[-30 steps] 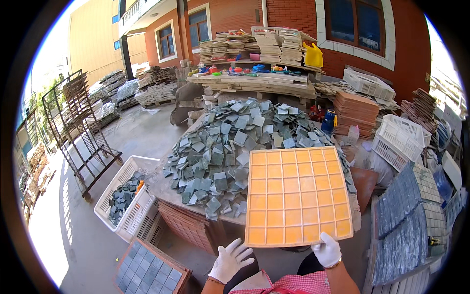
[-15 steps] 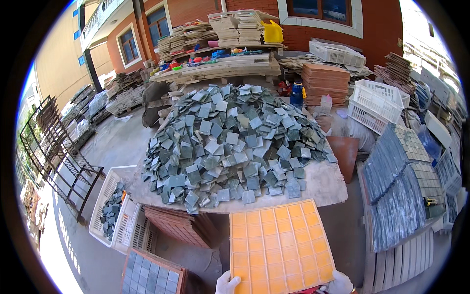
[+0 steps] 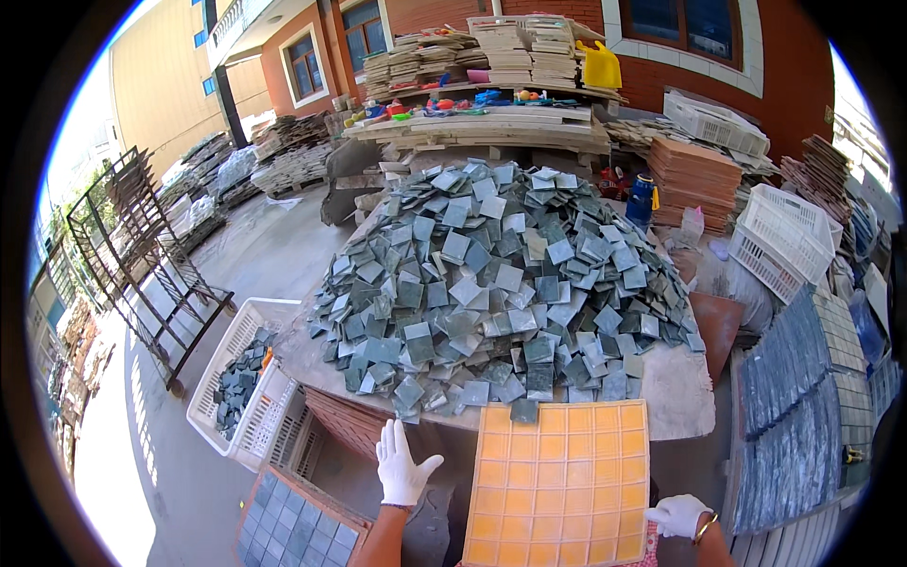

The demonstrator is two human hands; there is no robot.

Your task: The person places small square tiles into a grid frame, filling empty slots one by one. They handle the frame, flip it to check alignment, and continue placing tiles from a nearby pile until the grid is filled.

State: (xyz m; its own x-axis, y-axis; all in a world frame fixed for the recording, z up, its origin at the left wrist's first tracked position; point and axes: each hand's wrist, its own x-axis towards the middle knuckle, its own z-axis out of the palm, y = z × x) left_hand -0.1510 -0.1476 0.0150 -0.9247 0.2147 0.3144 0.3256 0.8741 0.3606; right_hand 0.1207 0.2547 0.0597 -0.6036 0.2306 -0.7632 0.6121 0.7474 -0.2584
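Just two hands [image 3: 404,470] [image 3: 680,516], one orange tray [image 3: 557,487]

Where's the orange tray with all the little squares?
In the head view, the orange grid tray is at the bottom, right of centre, below the heap of grey-green tiles and between the left hand and right hand.

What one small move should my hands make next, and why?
I'd probably reach your left hand to the tile pile: that hand looks open and empty, your right hand is at the edge of the yellow tray, which looks mostly bare.
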